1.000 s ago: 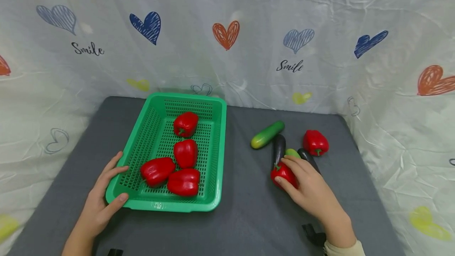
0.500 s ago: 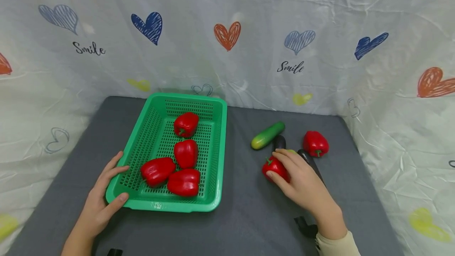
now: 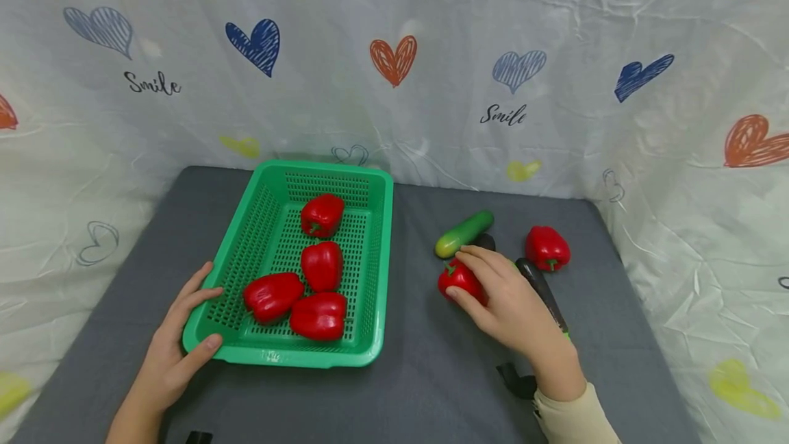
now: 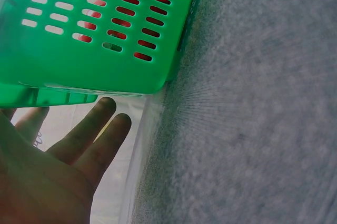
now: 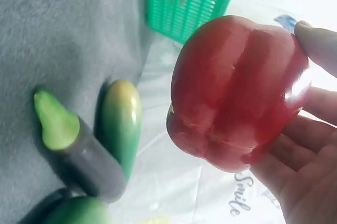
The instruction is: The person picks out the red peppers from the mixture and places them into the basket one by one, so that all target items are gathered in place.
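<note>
In the head view my right hand [image 3: 514, 303] grips a red bell pepper [image 3: 459, 281] between thumb and fingertips. The right wrist view has this bell pepper [image 5: 237, 92] raised above the tabletop, fingers around one side. My left hand [image 3: 175, 341] rests at the near left corner of a green plastic basket [image 3: 384, 293], fingers fairly straight along the rim. The left wrist view places those fingers [image 4: 87, 145] beside the basket's perforated wall [image 4: 79, 66]. Several red bell peppers [image 3: 323, 267] lie inside the basket.
A cucumber [image 3: 464, 233] lies right of the basket. One eggplant [image 3: 485, 241] is mostly hidden by the right hand, and another dark eggplant [image 3: 542, 290] lies beyond the wrist. Farther right sits a red bell pepper [image 3: 547, 249]. A heart-printed sheet [image 3: 444, 122] hangs behind the grey table.
My right hand has carried the held bell pepper up and left, away from the eggplants toward the basket. The left hand and basket have stayed in place.
</note>
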`<move>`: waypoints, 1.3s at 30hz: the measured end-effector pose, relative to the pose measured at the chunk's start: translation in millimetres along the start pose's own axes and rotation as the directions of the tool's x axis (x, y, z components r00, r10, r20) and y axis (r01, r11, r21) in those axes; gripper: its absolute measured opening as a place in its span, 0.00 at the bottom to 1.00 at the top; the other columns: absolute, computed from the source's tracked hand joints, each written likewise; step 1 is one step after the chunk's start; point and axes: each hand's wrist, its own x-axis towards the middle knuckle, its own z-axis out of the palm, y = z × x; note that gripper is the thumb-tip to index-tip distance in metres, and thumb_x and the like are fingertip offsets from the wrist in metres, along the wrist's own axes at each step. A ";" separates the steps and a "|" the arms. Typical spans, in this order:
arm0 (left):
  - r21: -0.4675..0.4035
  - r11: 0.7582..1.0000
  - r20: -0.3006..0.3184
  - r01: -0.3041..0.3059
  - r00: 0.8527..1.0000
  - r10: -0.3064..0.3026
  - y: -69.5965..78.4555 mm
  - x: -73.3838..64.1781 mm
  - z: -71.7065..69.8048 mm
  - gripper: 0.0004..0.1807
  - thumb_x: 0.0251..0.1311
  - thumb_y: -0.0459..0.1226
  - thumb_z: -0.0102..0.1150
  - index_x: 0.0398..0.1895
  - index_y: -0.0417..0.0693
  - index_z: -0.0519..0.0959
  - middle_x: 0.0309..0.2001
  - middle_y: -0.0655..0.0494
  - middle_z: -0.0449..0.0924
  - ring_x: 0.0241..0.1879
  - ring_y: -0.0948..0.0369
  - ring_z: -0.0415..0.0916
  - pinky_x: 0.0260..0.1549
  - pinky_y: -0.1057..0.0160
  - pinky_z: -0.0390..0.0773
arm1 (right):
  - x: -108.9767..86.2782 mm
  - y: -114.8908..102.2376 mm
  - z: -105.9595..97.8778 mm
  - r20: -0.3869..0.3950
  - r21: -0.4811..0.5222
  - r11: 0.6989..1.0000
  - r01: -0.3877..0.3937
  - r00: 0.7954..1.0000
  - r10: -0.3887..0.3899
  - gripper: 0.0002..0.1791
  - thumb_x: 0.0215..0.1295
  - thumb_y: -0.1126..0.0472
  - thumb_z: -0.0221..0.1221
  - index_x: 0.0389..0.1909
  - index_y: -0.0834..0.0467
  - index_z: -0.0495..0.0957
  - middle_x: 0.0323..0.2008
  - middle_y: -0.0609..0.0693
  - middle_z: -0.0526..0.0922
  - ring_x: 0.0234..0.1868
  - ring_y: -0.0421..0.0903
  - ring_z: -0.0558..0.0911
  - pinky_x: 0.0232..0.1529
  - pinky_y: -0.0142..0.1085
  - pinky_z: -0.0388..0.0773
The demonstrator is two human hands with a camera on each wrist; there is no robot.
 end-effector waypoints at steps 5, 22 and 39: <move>-0.001 1.000 -0.004 -0.004 1.000 0.004 -0.2 4.0 -1.0 0.35 0.59 0.20 0.62 0.73 0.27 0.71 0.85 0.34 0.54 0.84 0.52 0.52 0.72 0.70 0.57 | 10.6 -2.6 5.2 -0.013 0.007 0.999 0.031 0.999 -0.031 0.33 0.65 0.53 0.77 0.69 0.61 0.81 0.69 0.54 0.81 0.68 0.55 0.80 0.62 0.56 0.82; -0.007 1.000 -0.013 -0.011 1.000 0.011 -3.3 0.4 -0.2 0.35 0.58 0.20 0.61 0.72 0.26 0.71 0.84 0.33 0.55 0.84 0.51 0.51 0.73 0.70 0.56 | 46.6 -17.0 13.2 0.016 -0.006 0.998 0.056 0.998 -0.056 0.33 0.70 0.48 0.74 0.70 0.60 0.80 0.70 0.55 0.80 0.69 0.54 0.79 0.60 0.51 0.85; -0.002 1.000 -0.006 0.002 1.000 -0.002 -2.3 -1.4 0.5 0.35 0.58 0.19 0.61 0.73 0.27 0.71 0.85 0.34 0.54 0.84 0.53 0.51 0.72 0.71 0.57 | 81.6 -22.4 25.0 -0.025 0.029 0.997 0.074 0.997 -0.073 0.32 0.71 0.48 0.73 0.68 0.61 0.80 0.69 0.58 0.80 0.69 0.56 0.78 0.59 0.50 0.85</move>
